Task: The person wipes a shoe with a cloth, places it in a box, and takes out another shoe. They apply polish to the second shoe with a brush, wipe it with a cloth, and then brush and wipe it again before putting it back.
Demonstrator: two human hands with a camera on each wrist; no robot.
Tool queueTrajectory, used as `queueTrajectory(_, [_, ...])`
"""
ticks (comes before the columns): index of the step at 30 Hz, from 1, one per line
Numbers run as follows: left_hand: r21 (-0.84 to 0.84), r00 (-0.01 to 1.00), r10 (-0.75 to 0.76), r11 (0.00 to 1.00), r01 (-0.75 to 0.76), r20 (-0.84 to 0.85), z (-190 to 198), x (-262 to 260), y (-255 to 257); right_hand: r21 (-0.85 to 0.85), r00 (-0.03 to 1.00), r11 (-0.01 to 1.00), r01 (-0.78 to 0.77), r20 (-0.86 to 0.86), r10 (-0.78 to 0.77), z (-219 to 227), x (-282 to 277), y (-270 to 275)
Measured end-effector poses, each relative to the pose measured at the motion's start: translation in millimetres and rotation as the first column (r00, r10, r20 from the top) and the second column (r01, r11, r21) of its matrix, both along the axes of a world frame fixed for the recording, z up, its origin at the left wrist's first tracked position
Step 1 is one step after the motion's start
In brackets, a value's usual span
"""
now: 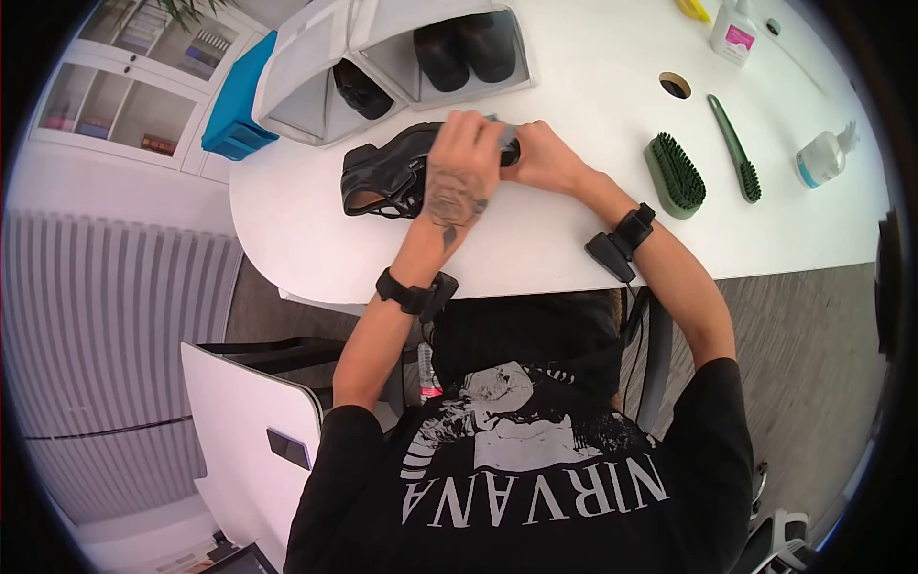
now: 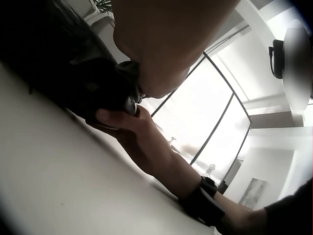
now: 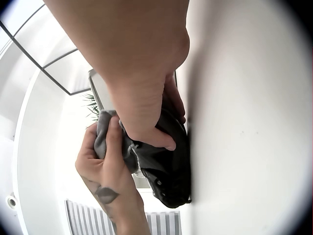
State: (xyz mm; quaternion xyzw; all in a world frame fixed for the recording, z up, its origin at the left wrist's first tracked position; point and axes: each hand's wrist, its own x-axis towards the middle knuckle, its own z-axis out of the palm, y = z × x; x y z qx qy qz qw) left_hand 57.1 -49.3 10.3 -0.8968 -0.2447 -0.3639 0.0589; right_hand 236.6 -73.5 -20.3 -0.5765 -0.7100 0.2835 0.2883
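1. Black leather shoe [image 1: 387,177] lies on the white table [image 1: 535,244], and both hands meet at its front end.
2. The left hand [image 1: 459,177] lies over the shoe from above with its fingers curled; in the right wrist view its thumb and fingers pinch a grey cloth [image 3: 110,139] against the shoe.
3. The right hand [image 1: 543,158] comes from the other side and touches the same end of the shoe; its thumb and fingers are curled around the shoe and the cloth, just beside the left hand.
4. Away from the grip, on the right-hand side, a green brush [image 1: 675,175] lies on the table, and a thin long green brush [image 1: 734,148] lies just beyond it.
5. Further on that side, a clear pump bottle [image 1: 824,156] lies on the table.
6. Behind the hands stand white shoe boxes [image 1: 382,57] with dark shoes inside.
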Motion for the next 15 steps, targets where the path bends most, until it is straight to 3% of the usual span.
queueTrajectory(2, [0.014, 0.999, -0.008, 1.0, 0.009, -0.045, 4.4, 1.9, -0.6, 0.047, 0.997, 0.999, -0.012, -0.07, 0.015, 1.4, 0.5, -2.1])
queueTrajectory(6, [0.044, 0.991, 0.124, 0.992, -0.122, -0.042, 17.0, -33.8, 20.5, 0.196, 0.962, 0.981, -0.015, -0.264, 0.067, -7.1, -4.2, -3.0])
queueTrajectory(8, [-0.036, 0.978, 0.209, 0.977, -0.209, -0.008, 15.7, -49.9, 30.9, 0.151, 0.976, 0.988, -0.028, -0.208, 0.06, -8.8, -2.2, -0.8])
queueTrajectory(12, [0.047, 0.986, 0.167, 0.985, -0.167, 0.005, 8.8, -26.6, 17.4, 0.193, 0.966, 0.981, -0.01, -0.251, 0.059, -4.2, -4.4, -4.2])
queueTrajectory(15, [0.022, 0.999, 0.047, 0.999, -0.046, -0.023, 9.3, -3.9, 1.5, -0.014, 1.0, 1.0, 0.022, 0.018, -0.022, 4.5, -1.0, -1.4])
